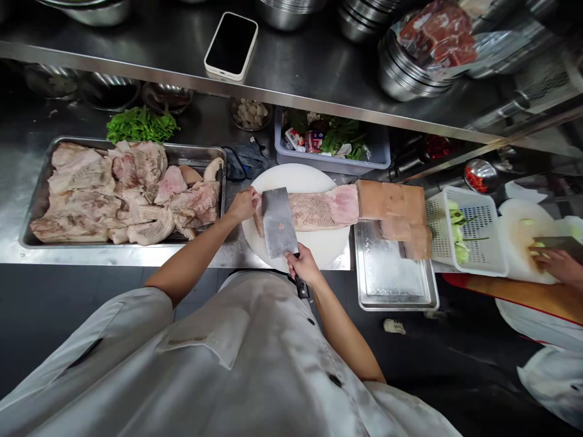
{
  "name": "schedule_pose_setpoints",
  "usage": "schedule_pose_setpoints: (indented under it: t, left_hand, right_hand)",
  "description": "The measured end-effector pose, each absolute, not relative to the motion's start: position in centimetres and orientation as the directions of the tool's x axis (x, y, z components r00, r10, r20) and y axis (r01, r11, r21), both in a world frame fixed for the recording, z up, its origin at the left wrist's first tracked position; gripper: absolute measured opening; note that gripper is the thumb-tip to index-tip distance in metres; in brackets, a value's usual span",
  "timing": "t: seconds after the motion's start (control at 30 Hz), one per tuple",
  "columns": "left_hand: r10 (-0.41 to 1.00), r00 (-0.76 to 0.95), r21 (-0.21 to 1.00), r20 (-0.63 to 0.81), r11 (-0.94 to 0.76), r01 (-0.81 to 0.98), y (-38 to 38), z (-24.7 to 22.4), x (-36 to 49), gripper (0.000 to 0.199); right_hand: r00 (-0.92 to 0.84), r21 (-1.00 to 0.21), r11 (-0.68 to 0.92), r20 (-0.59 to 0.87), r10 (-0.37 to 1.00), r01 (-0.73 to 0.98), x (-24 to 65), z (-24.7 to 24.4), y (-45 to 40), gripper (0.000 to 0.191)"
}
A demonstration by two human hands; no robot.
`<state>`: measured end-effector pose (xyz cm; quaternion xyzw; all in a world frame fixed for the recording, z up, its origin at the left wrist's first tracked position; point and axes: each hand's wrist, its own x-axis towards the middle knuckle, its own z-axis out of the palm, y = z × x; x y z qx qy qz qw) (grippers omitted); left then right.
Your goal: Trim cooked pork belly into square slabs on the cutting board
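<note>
A long slab of pale cooked pork [319,207] lies across the round white cutting board [282,175]. My right hand [304,265] is wrapped round the black handle of a cleaver [279,221], whose broad blade lies over the left part of the slab and hides some of it. At the slab's left end, my left hand [243,204] has its fingers closed on the pork's edge. Square blocks of pork with the skin up [392,203] sit to the right of the board, partly over a metal tray [395,285].
A deep tray [34,224] of pork pieces stands at left. Leafy greens [142,124], a garlic bowl [249,114] and a plastic bin [332,162] line the back. A shelf [314,60] with a phone [231,45] overhangs. At right, beyond a white basket [489,243], a co-worker's hand [558,264] holds a knife.
</note>
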<state>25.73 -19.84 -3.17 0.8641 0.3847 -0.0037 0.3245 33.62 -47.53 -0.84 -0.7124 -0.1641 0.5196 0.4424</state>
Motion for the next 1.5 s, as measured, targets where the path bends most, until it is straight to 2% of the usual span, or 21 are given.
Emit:
schedule_pose_setpoints:
  t: [0.23,0.33,0.43,0.5,0.6,0.67,0.77,0.87,1.0,1.07,1.13,1.2,1.3,1.43,1.5]
  left_hand:
    - [0.699,0.703,0.534,-0.131,-0.548,0.644,-20.9,-2.2,25.7,0.030]
    - [0.764,0.645,0.566,-0.027,-0.520,0.640,-18.2,-1.1,23.3,0.028]
    - [0.884,0.460,0.560,0.080,-0.422,0.713,-13.0,0.4,18.1,0.032]
    - [0.938,0.333,0.474,0.097,-0.338,0.813,-9.7,1.2,14.0,0.041]
    - [0.975,0.214,0.273,0.059,-0.222,0.936,-7.0,1.4,9.7,0.059]
    - [0.966,0.248,0.210,0.078,-0.259,0.943,-7.1,1.0,9.8,0.063]
    - [0.842,0.539,0.278,-0.016,-0.514,0.811,-10.0,0.0,15.0,0.051]
    - [0.525,0.836,0.406,-0.157,-0.738,0.540,-14.4,-0.9,24.4,0.050]
    - [0.230,0.907,0.405,-0.353,-0.836,0.370,-18.9,-1.4,37.0,0.064]
    - [0.102,0.884,0.453,-0.456,-0.828,0.330,-20.1,-1.4,41.6,0.069]
    - [0.031,0.849,0.490,-0.527,-0.805,0.334,-20.7,-1.2,44.8,0.073]
    - [0.031,0.805,0.497,-0.593,-0.772,0.397,-21.1,-1.0,46.4,0.075]
    - [0.013,0.722,0.545,-0.692,-0.645,0.535,-21.8,-0.2,46.5,0.066]
    - [-0.136,0.703,0.684,-0.698,-0.417,0.599,-23.3,0.8,44.6,0.059]
    - [-0.154,0.734,0.731,-0.661,-0.354,0.584,-23.6,0.8,43.7,0.057]
  right_hand:
    - [0.541,-0.811,-0.581,-0.518,0.662,-0.064,33.1,-1.6,-36.9,0.028]
    - [0.482,-0.806,-0.592,-0.517,0.707,0.004,32.3,-0.7,-37.1,0.021]
    - [0.390,-0.824,-0.560,-0.488,0.781,0.090,32.2,0.6,-40.8,0.019]
    - [0.395,-0.823,-0.550,-0.463,0.794,0.140,32.8,1.5,-44.3,0.024]
    - [0.515,-0.781,-0.602,-0.452,0.728,0.167,34.4,2.6,-50.0,0.032]
    - [0.638,-0.751,-0.646,-0.433,0.637,0.136,35.6,3.1,-53.7,0.039]
    - [0.780,-0.759,-0.651,-0.409,0.474,-0.003,36.9,3.7,-58.6,0.046]
    - [0.829,-0.780,-0.601,-0.445,0.341,-0.172,37.8,4.2,-62.3,0.049]
    - [0.817,-0.754,-0.579,-0.523,0.244,-0.310,38.4,4.3,-65.7,0.053]
    - [0.791,-0.739,-0.573,-0.564,0.238,-0.354,38.6,4.1,-66.8,0.054]
    - [0.759,-0.729,-0.574,-0.596,0.262,-0.374,38.9,3.9,-67.8,0.053]
    - [0.716,-0.719,-0.580,-0.628,0.304,-0.384,39.5,3.6,-68.6,0.052]
    - [0.617,-0.695,-0.593,-0.687,0.384,-0.406,41.0,2.9,-69.5,0.052]
    - [0.475,-0.676,-0.603,-0.732,0.488,-0.423,43.5,2.4,-70.1,0.052]
    - [0.386,-0.663,-0.608,-0.749,0.539,-0.437,44.6,2.7,-69.9,0.052]
